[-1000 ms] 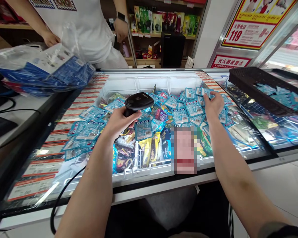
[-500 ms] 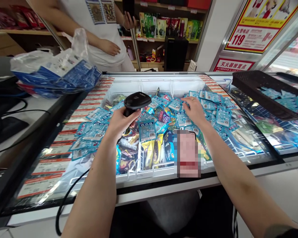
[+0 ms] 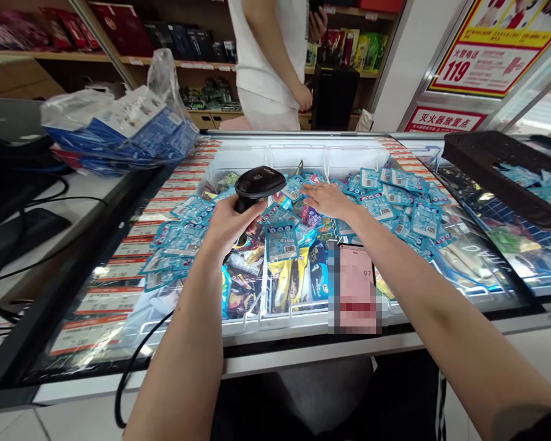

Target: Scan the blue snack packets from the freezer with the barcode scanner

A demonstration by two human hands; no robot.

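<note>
My left hand (image 3: 233,225) is wrapped around the handle of a black barcode scanner (image 3: 259,181), held above the freezer with its head facing away from me. My right hand (image 3: 329,199) reaches over the pile with its fingers stretched out. Its fingertips are at a blue packet (image 3: 294,186); whether they press on it I cannot tell. Another blue packet (image 3: 281,240) lies below the scanner, barcode up. More blue packets (image 3: 399,195) are spread on the right, and others (image 3: 179,237) on the left glass. A phone (image 3: 356,288), partly blurred out, rests at the freezer's front edge.
Wrapped ice creams (image 3: 290,278) fill the freezer's wire baskets. A dark brown basket (image 3: 500,174) with blue packets stands at right. A plastic bag of blue-and-white packs (image 3: 123,131) sits at left. The scanner's cable (image 3: 131,361) hangs over the front edge. A person (image 3: 275,67) stands behind the freezer.
My right hand has moved left over the packets, closer to the scanner. The scanner stays in my left hand. Behind the freezer the person has shifted right and turned.
</note>
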